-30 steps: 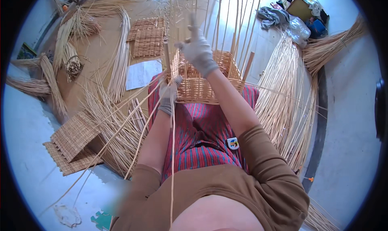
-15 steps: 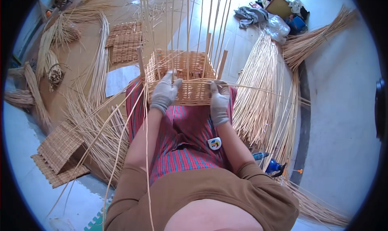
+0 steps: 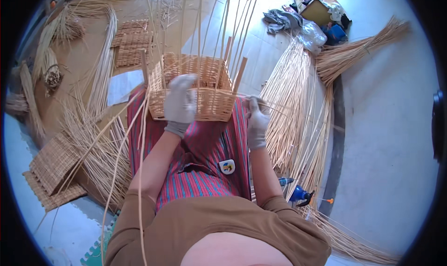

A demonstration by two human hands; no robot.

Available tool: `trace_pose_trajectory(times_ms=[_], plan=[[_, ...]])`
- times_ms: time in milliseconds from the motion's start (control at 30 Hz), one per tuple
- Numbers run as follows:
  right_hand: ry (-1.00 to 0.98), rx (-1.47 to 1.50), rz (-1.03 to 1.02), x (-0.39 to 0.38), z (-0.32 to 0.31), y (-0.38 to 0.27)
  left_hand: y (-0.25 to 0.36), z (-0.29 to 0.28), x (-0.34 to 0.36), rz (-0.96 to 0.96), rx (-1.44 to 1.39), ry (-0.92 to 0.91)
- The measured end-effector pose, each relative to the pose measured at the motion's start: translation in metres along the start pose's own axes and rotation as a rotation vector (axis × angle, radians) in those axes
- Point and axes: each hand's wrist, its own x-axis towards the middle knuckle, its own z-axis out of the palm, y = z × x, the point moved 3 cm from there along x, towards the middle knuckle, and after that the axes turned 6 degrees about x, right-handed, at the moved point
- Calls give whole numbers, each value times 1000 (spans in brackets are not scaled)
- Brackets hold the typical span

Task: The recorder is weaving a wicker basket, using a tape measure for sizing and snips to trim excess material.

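Observation:
A half-woven cane basket (image 3: pixel 212 105) rests on red striped cloth (image 3: pixel 205 140) over my lap, with long upright canes and short wooden posts rising from it. My gloved left hand (image 3: pixel 180 105) is over the basket's front wall, left of the middle; its fingers are blurred. My gloved right hand (image 3: pixel 257 119) is just beyond the front right corner, pinching a thin cane strand (image 3: pixel 272 105) that runs out from the basket. Loose long strands hang from the left side down past my left arm.
Cane bundles (image 3: pixel 288 103) lie right and left, with woven mats (image 3: pixel 53 163) and paper (image 3: pixel 124 87) on the left. A blue spray bottle (image 3: pixel 300 194) lies beside my right forearm. A pile of cloth and bags (image 3: pixel 316 12) sits back right, near a wall.
My right hand has dropped from above the basket to its right corner and moved outward with a strand. My left hand has risen onto the front wall. The whole view has shifted.

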Motion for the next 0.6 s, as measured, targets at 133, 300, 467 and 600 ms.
trace_pose_trajectory(times_ms=[133, 300, 467, 600], plan=[[-228, -409, -788, 33, 66, -50, 38, 50, -21, 8, 294, -607], [-410, -29, -655, 90, 93, -75, 38, 66, -22, 86, 639, -568], [165, -828, -160, 59, -30, -37, 34, 64, -25, 94, 621, -705], [147, -633, -396, 66, -54, -25, 44, 36, -20, 46, 170, -462]])
